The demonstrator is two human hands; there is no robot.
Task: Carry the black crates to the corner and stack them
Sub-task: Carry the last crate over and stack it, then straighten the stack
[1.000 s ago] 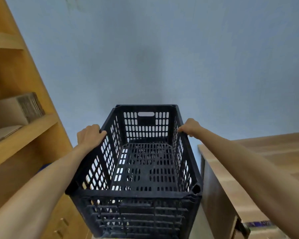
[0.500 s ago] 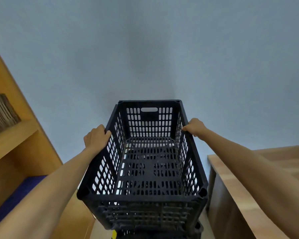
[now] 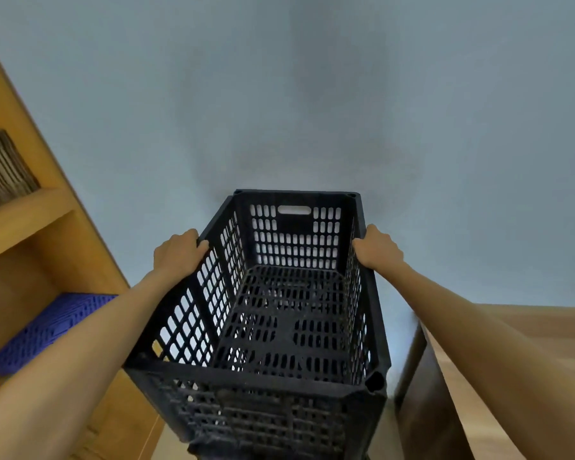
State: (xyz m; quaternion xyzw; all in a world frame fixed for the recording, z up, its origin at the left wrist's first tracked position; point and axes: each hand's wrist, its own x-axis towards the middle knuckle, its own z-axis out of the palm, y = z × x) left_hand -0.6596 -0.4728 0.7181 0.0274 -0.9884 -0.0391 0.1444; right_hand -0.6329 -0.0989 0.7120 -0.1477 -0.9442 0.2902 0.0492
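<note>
The left hand [image 3: 180,252] grips the top rim of the black crate [image 3: 279,313] on its left long side, fingers curled over the edge and closed tight on it. The right hand [image 3: 377,250] does the same on the right long side, thumb inside the rim and fingers wrapped outside. Both grips sit toward the far half of the crate, level with each other, and both bare forearms run in from the lower corners of the frame.

One crate is fully visible, in the lower centre of the frame against the pale blue-grey wall [image 3: 312,94]. Beneath its near end, at the bottom edge, a dark edge of a second black crate [image 3: 200,450] peeks out; whether the two touch cannot be told.

The held crate is rigid moulded plastic, rectangular, with walls and floor pierced by rows of rounded slots, a handle slot high in the far end wall, and a round socket at each corner of the rim.

At left stands a wooden shelf unit [image 3: 30,214] with one blue perforated plastic piece [image 3: 44,330] on a lower shelf and a stack of corrugated cardboard [image 3: 0,167] above. At right is one wooden worktop [image 3: 528,343] with a dark side panel.
</note>
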